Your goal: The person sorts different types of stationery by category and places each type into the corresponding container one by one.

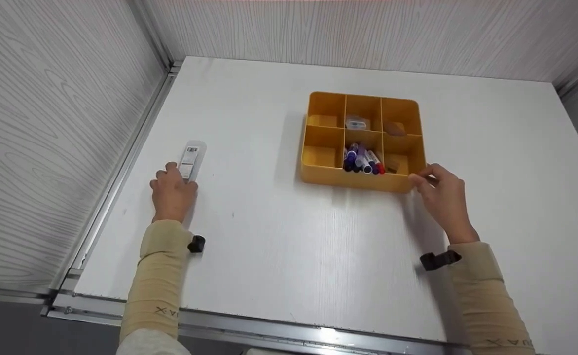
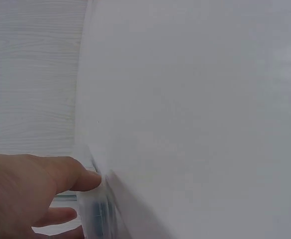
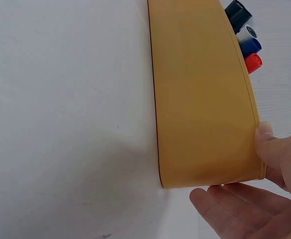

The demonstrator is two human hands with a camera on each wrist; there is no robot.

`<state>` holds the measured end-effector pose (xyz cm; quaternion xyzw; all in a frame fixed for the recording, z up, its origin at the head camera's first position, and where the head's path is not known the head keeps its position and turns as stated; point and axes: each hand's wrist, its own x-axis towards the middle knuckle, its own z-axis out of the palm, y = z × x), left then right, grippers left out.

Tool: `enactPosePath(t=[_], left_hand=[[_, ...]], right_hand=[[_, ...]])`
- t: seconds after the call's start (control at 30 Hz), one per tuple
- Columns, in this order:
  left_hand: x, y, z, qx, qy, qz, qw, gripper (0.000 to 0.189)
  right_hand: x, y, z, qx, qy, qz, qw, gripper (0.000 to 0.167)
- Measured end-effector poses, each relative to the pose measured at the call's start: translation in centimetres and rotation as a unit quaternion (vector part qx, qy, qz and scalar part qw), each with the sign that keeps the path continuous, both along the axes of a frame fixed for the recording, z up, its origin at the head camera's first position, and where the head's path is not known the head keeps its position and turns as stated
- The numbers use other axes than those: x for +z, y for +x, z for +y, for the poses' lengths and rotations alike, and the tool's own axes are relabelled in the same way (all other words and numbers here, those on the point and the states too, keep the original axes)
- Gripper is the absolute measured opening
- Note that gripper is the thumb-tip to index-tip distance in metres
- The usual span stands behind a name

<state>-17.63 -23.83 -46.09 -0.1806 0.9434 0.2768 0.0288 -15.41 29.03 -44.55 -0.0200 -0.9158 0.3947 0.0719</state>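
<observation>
On the left of the table my left hand (image 1: pixel 173 195) grips the near end of a slim clear plastic case (image 1: pixel 190 157) with a white label. In the left wrist view its thumb (image 2: pixel 88 180) presses one side of the case (image 2: pixel 96 211), with other fingers across from it. Over to the right, my right hand (image 1: pixel 444 197) holds the near right corner of a yellow divided organizer box (image 1: pixel 353 178). The right thumb (image 3: pixel 265 133) lies on the box's rim, and the fingers (image 3: pixel 235 201) are against the outer wall. Several markers (image 1: pixel 364 159) stand in the near middle compartment.
The far middle compartment contains a small clear item (image 1: pixel 356 123). Small translucent items lie in both right compartments. Wood-grain panels (image 1: pixel 289 34) border the white table (image 1: pixel 249 227) at the back and sides, and a metal rail (image 1: pixel 249 328) runs along its front edge.
</observation>
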Motion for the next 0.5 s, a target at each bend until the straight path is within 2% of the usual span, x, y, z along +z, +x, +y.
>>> enactPosePath(t=[0.17,0.4,0.5], left_hand=[[0.2,-0.2,0.4,-0.001,0.028,0.005,0.9996,0.062],[0.7,-0.5,1.2,-0.019,0.053,0.034,0.9978,0.061],[0.9,-0.6,1.6,-0.023,0.073,0.036,0.9964,0.061]], right_hand=[[0.0,0.0,0.0,-0.004,0.002,0.0,1.0,0.038],[-0.4,-0.2,0.1,0.002,0.006,0.068,0.9977,0.035],[-0.4,-0.2,0.1,0.001,0.01,0.065,0.9979,0.037]])
